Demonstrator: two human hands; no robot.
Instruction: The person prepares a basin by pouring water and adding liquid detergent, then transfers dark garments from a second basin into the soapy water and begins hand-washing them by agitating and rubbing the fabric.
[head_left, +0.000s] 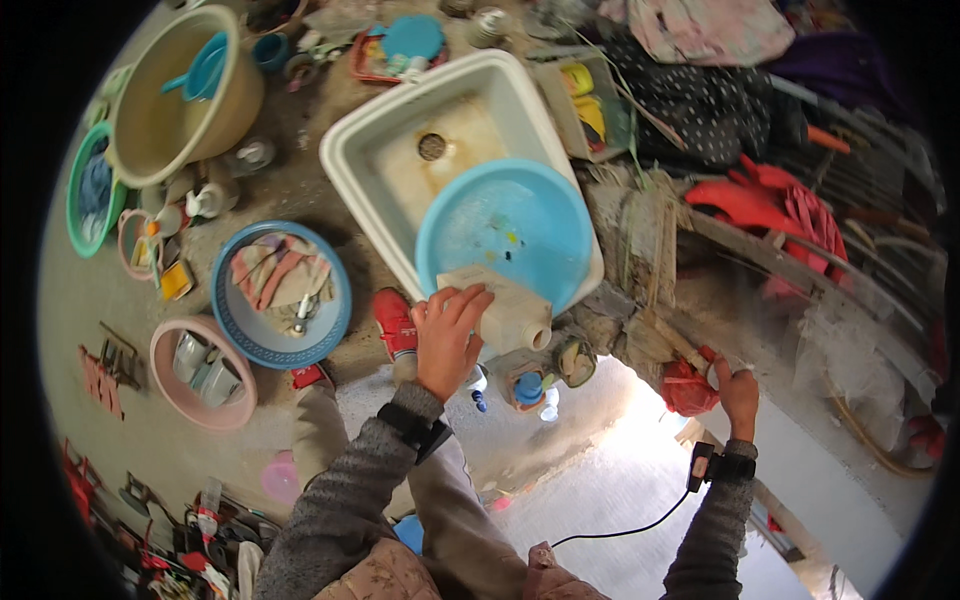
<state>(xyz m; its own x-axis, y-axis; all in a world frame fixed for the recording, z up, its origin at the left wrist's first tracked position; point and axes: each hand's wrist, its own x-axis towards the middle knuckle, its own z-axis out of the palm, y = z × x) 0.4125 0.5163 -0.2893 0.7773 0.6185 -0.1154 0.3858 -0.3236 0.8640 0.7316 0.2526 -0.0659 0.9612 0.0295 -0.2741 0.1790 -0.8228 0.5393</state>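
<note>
My left hand (448, 341) grips a pale carton-like container (510, 311) with a round uncapped mouth, tilted over the near edge of a light-blue plastic basin (502, 225). That basin rests in a white sink (360, 180) and has small yellow, green and dark bits on its bottom. Out to the right, my right hand (739, 394) has its fingers closed on a small whitish round thing, perhaps a cap or lid, beside a red plastic bag (686, 388). Exactly what it holds is too small to tell.
A blue basin (341, 300) with cloths, a pink basin (161, 367) with containers and a large beige tub (251, 97) with a blue dipper stand left. Small pots and bottles sit below the sink. Red rubber gloves (757, 199) lie on a rack at right.
</note>
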